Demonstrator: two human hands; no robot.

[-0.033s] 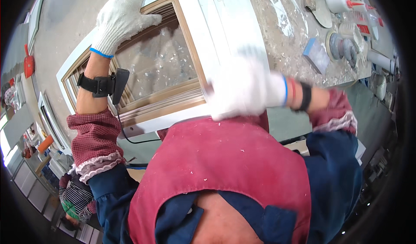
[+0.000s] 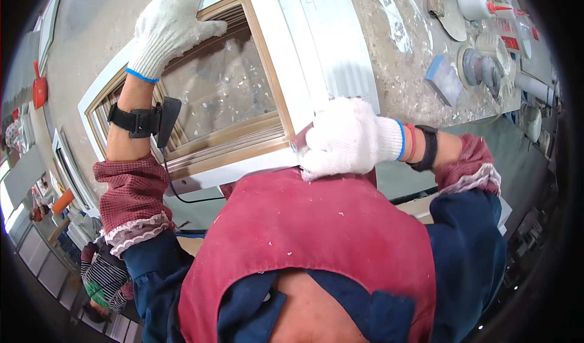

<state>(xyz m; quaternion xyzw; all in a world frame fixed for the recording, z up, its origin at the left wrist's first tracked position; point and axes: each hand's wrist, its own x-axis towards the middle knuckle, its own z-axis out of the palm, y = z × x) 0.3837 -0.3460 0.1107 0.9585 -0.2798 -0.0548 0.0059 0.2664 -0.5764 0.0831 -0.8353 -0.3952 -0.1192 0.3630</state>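
Note:
A white frame (image 2: 258, 32) with a brown inner edge and slatted sides lies in front of me, with an opening through its middle. My left hand (image 2: 173, 23), in a white knit glove, rests flat on the frame's far left part, thumb stretched over the inner edge. My right hand (image 2: 344, 136), gloved alike, is closed at the near right corner, close to my apron. From its fingers sticks out a reddish-brown piece (image 2: 302, 137) with a pale round end; the glove hides the rest, and I cannot tell its kind.
On the speckled worktable (image 2: 401, 69) to the right lie a blue-edged block (image 2: 443, 78), a round grey sander-like tool (image 2: 477, 66), a white bottle (image 2: 474, 7) with a red tip and a scraper (image 2: 451, 21). A cable (image 2: 194, 199) hangs from my left wrist. Another person (image 2: 106, 276) is at lower left.
My right hand, smeared by motion before, now shows sharply and sits slightly nearer to me. The reddish-brown piece in it has come into view. My left hand has stayed in place.

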